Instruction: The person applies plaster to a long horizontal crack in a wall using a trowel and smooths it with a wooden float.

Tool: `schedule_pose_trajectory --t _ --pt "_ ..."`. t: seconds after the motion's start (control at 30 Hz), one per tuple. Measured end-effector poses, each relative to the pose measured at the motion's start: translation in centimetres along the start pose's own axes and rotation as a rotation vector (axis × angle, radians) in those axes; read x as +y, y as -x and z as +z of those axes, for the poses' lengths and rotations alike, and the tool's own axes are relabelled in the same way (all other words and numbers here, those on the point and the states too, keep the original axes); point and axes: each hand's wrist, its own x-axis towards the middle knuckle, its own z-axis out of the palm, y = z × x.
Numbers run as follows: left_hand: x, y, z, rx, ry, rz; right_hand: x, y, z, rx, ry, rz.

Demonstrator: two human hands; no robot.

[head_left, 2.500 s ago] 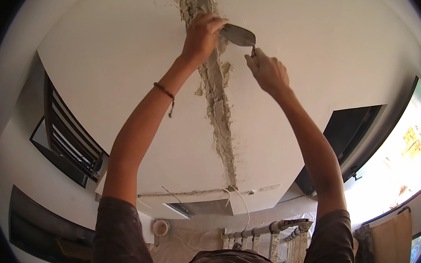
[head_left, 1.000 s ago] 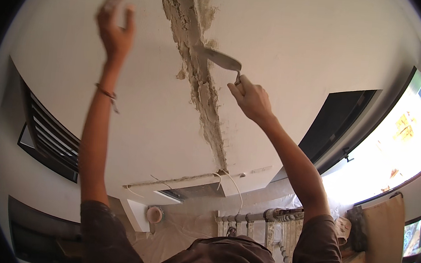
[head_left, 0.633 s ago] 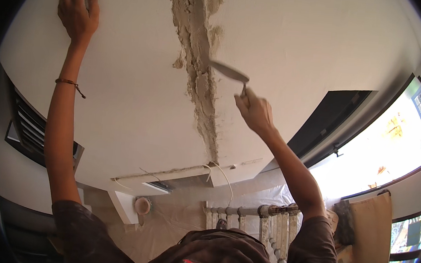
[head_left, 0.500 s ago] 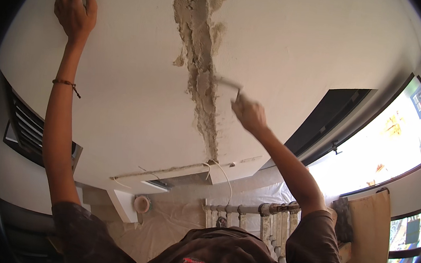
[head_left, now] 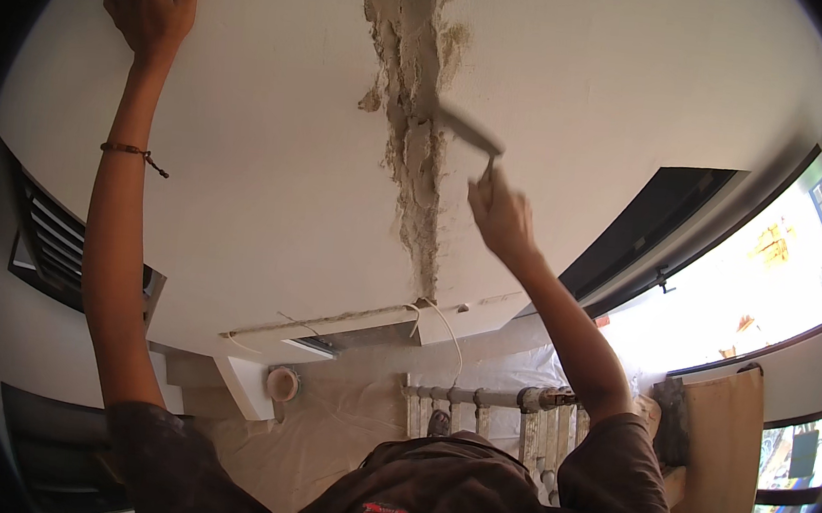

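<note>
Fingers extended, my left hand (head_left: 152,1) lies against the white surface (head_left: 276,118) at upper left; its fingertips are partly cut off by the top edge. My right hand (head_left: 505,218) is closed around the handle of a trowel (head_left: 471,130), whose blade is a little blurred. The blade's far end meets the right side of a long, rough, grey-brown strip of mortar (head_left: 417,159). This strip runs down the white surface from the top of the view, ragged along both sides.
Below the strip, thin white cables (head_left: 448,330) hang beside an opening. A railing-like row of pale bars (head_left: 531,443) stands near my body. Plastic sheeting (head_left: 316,444) covers the floor around a round bucket (head_left: 283,383). Bright windows (head_left: 752,267) are on the right; a louvred panel (head_left: 50,245) is at left.
The trowel and my right hand have moved up along the mortar strip, the blade now tilted more steeply. My left hand sits slightly higher in view. The scene has shifted a little rightward.
</note>
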Motion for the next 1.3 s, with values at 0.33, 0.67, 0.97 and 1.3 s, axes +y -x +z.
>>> schedule_pose_trajectory --t 0.33,0.67,0.97,1.3 --pt "-1.4 0.3 2.7 0.279 0.035 0.14 6.0 4.9 1.0 -0.084 0.044 0.129" --pt "1.6 0.9 1.5 -0.017 0.045 -0.018 13.1 8.2 3.1 -0.376 0.28 0.223" --pt "0.2 0.2 -0.4 -0.016 -0.017 0.01 -2.8 -2.9 -1.0 0.11 -0.121 -0.007" --pt "-0.3 0.7 1.3 0.13 -0.068 0.037 1.8 3.8 -1.5 -0.291 -0.124 0.042"
